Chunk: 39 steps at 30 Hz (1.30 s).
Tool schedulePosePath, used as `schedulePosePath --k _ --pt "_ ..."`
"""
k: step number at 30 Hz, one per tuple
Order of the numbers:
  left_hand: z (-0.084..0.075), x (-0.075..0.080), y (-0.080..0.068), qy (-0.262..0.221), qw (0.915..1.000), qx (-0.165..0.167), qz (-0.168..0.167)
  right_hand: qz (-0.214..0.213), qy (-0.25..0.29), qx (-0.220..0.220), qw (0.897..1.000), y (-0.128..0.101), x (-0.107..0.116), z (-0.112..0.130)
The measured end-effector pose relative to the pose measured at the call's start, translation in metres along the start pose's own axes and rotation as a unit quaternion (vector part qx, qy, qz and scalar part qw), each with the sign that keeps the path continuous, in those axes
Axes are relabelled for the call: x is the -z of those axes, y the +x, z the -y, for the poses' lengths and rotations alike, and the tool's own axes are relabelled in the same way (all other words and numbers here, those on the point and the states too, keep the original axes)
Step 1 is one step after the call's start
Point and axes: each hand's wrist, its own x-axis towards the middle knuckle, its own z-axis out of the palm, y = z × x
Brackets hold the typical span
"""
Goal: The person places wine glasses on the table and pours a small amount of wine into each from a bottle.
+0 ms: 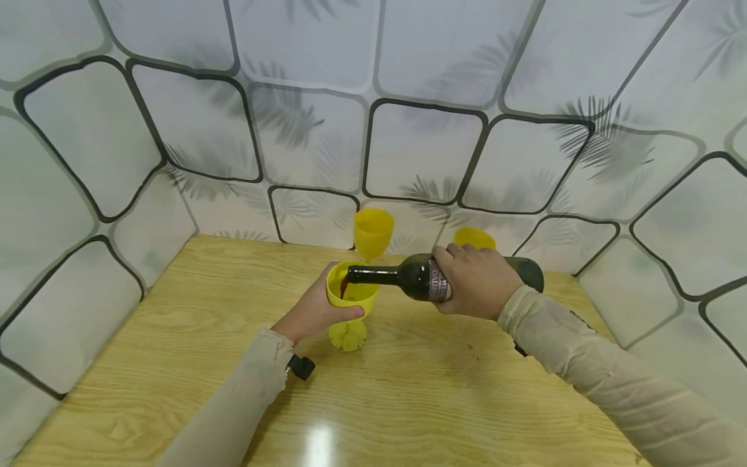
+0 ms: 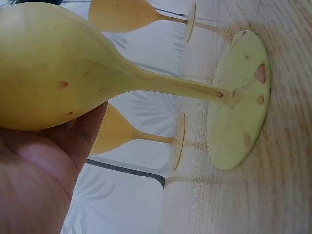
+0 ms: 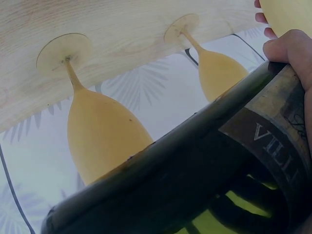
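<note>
My left hand (image 1: 312, 314) grips the bowl of a yellow goblet (image 1: 348, 334) that stands on the wooden table (image 1: 175, 337). My right hand (image 1: 475, 279) holds a dark wine bottle (image 1: 403, 275) tipped almost level. Its mouth is inside the goblet's rim, and dark red liquid shows there. In the left wrist view my palm (image 2: 39, 170) cups the goblet's bowl (image 2: 48, 63), and reddish drops mark its foot (image 2: 239, 97). The right wrist view shows my fingers (image 3: 292, 48) wrapped over the labelled bottle (image 3: 170, 175).
Two more yellow goblets (image 1: 373, 233) (image 1: 474, 238) stand upright at the back of the table, close to the wall. Patterned panels (image 1: 420, 149) close the table in at the back and on both sides.
</note>
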Motion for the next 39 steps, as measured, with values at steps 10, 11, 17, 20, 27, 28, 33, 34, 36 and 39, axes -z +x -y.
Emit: schedulePosePath --k 10,11,17,20,27,28,33,34,36,39 --pt "-0.0002 0.0003 -0.0002 -0.003 1.0 0.005 0.002 0.007 0.001 -0.005 1.0 0.0003 -0.0004 0.0004" --pt "-0.0002 0.0004 -0.0002 -0.003 1.0 0.006 0.001 0.008 0.001 -0.006 1.0 0.0003 -0.0003 0.0004" --pt "-0.0004 0.0008 0.0 -0.004 1.0 0.007 0.003 0.006 -0.001 -0.006 1.0 0.0004 0.0 0.0008" --pt "-0.0002 0.0008 0.0 -0.003 1.0 0.007 0.003 0.003 -0.003 -0.004 1.0 0.0003 -0.0001 0.0006" --pt "0.0011 0.0006 0.0005 -0.003 1.0 0.005 0.004 -0.001 -0.006 0.001 1.0 0.0001 -0.0005 0.0001" --pt "0.0012 0.0006 0.0006 -0.003 1.0 0.005 0.004 -0.001 -0.006 0.001 1.0 0.0001 -0.0004 0.0" --pt "0.0012 0.0007 0.001 -0.004 1.0 0.001 0.007 0.003 -0.005 0.0 1.0 -0.0003 -0.0002 -0.0001" --pt "0.001 0.0007 0.0009 -0.005 1.0 0.001 0.007 0.003 -0.004 -0.001 1.0 -0.0004 -0.0003 -0.0001" --pt "0.0009 0.0006 0.0007 -0.005 1.0 0.002 0.007 0.005 -0.002 -0.003 1.0 -0.0005 -0.0005 -0.0001" --pt "0.0006 0.0008 0.0003 -0.008 0.9999 0.005 0.006 0.006 0.001 -0.005 1.0 -0.0006 -0.0009 0.0"
